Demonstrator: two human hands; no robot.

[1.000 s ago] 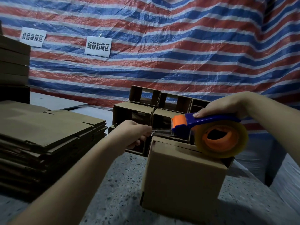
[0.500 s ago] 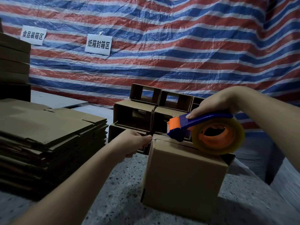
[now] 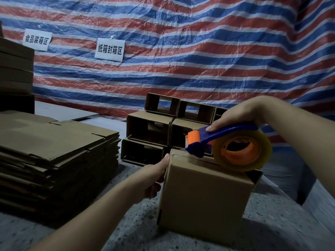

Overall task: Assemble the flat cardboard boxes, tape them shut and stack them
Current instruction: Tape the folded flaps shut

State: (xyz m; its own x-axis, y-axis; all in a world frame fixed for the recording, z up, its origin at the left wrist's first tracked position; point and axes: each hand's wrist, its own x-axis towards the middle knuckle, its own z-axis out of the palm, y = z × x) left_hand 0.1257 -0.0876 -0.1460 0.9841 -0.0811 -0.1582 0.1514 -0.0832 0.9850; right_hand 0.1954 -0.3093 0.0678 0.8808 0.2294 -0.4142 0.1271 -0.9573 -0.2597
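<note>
The assembled box (image 3: pixel 204 194) stood on the speckled table (image 3: pixel 137 229). The right hand (image 3: pixel 239 116) had its grip clenched round the blue tape dispenser (image 3: pixel 223 140), whose roll rested on the box top. The left hand (image 3: pixel 154 176) pressed the box's far-left side, thumb up along the edge; its fingers were hidden behind the cardboard. Flat boxes (image 3: pixel 54 151) lay stacked at left, the pile cut off by the frame.

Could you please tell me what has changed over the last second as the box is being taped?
The right hand brought the tape dispenser down until its roll sits on top of the cardboard box. The left hand dropped from pinching the tape end in the air to pressing against the box's left upper edge. The right hand's grip, the flat cardboard stack and the assembled boxes behind are unchanged.
</note>
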